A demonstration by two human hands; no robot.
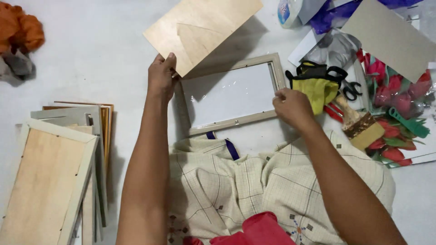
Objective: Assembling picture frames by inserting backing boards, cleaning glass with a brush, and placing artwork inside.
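Pinching a thin, stiff, light plywood backing board [200, 31] at its lower corner, the left hand [161, 77] lifts it at upper centre; the right hand [293, 106], fingers curled, grips the fragile glazed pale wooden frame [231, 93] by its right rail.

I hold a pale plywood backing board [204, 31], tilted, lifted off beyond the frame. The grey-beige picture frame [231, 93] lies flat, glass showing, just before my lap.

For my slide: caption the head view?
Left hand lifts plywood backing off picture frame; right hand steadies it.
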